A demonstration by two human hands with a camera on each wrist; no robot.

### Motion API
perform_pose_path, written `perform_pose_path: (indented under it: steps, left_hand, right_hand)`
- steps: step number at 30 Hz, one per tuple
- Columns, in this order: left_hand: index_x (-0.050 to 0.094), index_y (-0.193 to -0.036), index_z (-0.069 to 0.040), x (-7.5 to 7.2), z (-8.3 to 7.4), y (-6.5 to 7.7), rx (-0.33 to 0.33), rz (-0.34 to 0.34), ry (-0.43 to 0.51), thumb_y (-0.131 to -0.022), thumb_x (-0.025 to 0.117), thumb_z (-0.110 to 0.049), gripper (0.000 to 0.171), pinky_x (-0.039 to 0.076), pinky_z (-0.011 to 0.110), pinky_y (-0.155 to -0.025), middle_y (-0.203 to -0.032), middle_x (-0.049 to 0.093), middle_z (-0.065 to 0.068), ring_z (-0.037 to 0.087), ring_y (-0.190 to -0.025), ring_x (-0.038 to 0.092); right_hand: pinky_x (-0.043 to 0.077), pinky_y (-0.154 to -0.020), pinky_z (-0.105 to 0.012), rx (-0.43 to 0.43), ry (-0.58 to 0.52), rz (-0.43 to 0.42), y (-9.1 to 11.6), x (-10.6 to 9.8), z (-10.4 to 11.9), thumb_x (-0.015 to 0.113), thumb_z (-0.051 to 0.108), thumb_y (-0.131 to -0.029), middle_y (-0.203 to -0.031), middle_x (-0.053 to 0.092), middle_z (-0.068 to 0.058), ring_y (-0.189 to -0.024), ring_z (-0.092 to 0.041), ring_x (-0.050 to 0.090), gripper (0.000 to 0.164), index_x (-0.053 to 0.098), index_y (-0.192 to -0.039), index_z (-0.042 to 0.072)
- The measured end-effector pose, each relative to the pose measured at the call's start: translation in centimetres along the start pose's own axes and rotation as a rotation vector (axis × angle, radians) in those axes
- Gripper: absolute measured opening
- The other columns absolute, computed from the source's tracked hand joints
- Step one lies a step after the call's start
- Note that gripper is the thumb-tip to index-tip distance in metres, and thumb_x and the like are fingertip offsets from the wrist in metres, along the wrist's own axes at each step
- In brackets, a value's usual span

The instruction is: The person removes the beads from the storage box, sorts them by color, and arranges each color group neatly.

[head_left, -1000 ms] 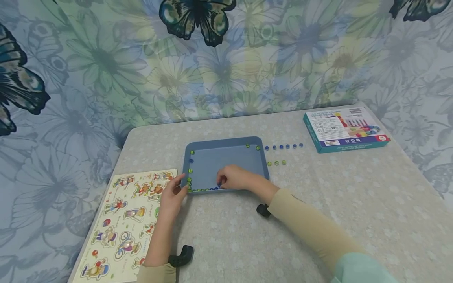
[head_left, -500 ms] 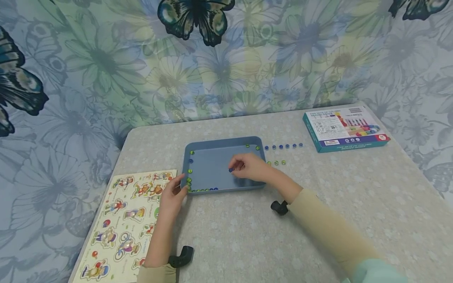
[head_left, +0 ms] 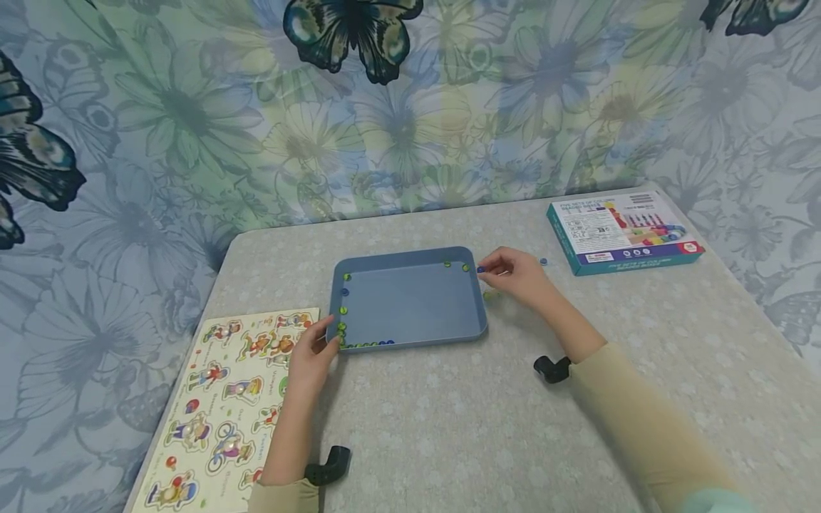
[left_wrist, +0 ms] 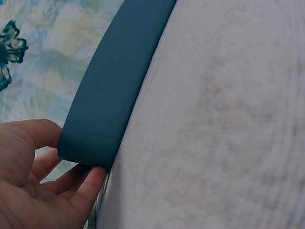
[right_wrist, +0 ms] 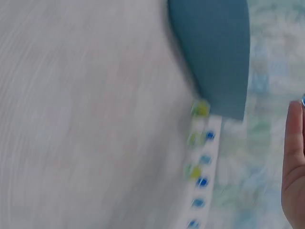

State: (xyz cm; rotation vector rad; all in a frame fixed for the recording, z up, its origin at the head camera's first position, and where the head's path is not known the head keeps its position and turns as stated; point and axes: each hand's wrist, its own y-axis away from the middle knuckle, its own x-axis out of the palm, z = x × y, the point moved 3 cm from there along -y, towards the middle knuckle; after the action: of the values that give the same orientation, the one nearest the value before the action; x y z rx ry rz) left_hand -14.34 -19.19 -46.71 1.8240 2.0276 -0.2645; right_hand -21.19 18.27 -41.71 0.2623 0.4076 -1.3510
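A shallow blue-grey tray (head_left: 410, 303) lies on the table, with green marbles (head_left: 343, 311) and blue marbles (head_left: 387, 343) along its left and front walls. Two green marbles (head_left: 457, 266) sit at its back right corner. My left hand (head_left: 311, 360) grips the front left corner; in the left wrist view its fingers curl against the tray wall (left_wrist: 105, 95). Just outside the tray's right rim, my right hand (head_left: 518, 276) pinches a blue marble (head_left: 481, 269) between its fingertips. Blue marbles (right_wrist: 202, 182) and green marbles (right_wrist: 193, 171) stand in rows beside the tray, partly hidden by that hand in the head view.
A picture puzzle board (head_left: 231, 399) lies on the left, close to my left forearm. At the back right sits a flat teal and white box (head_left: 625, 231). Flowered cloth (head_left: 410, 128) hangs behind the table.
My right hand has lifted a blue marble from the tray's front wall and carried it right and back, past the right rim. The left hand stays at its corner.
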Motion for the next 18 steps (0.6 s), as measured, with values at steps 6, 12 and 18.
perform_pose_path:
  steps: [6,12,18]
  left_hand:
    - [0.048,-0.136,-0.012,0.1,0.0,-0.1,0.011,0.017,0.000,-0.092,0.056,-0.010,0.044,0.046,0.042,-0.094,-0.137,0.043,0.015,0.031,-0.121,0.048]
    - [0.049,-0.135,-0.013,-0.1,0.0,-0.1,0.003,0.004,0.003,-0.092,0.057,-0.010,0.044,0.046,0.042,-0.095,-0.139,0.042,0.012,0.030,-0.121,0.048]
    - [0.049,-0.135,-0.013,0.0,0.0,-0.2,0.002,0.009,0.008,-0.092,0.057,-0.010,0.044,0.046,0.042,-0.095,-0.139,0.042,0.012,0.029,-0.121,0.048]
  right_hand:
    - [0.051,-0.068,-0.021,0.124,0.073,-0.172,1.2,-4.3,-3.3,0.066,0.025,-0.088,-0.102,0.062,-0.009,-0.086,-0.015,0.059,0.027,0.063,-0.107,0.005]
    - [0.049,-0.066,-0.020,0.300,0.120,-0.265,3.1,-7.2,-6.2,0.064,0.028,-0.089,-0.104,0.062,-0.011,-0.082,-0.015,0.057,0.033,0.061,-0.111,0.004]
    - [0.048,-0.070,-0.025,0.356,0.191,-0.203,3.4,-8.1,-7.3,0.063,0.027,-0.089,-0.107,0.060,-0.015,-0.088,-0.022,0.054,0.033,0.060,-0.112,0.003]
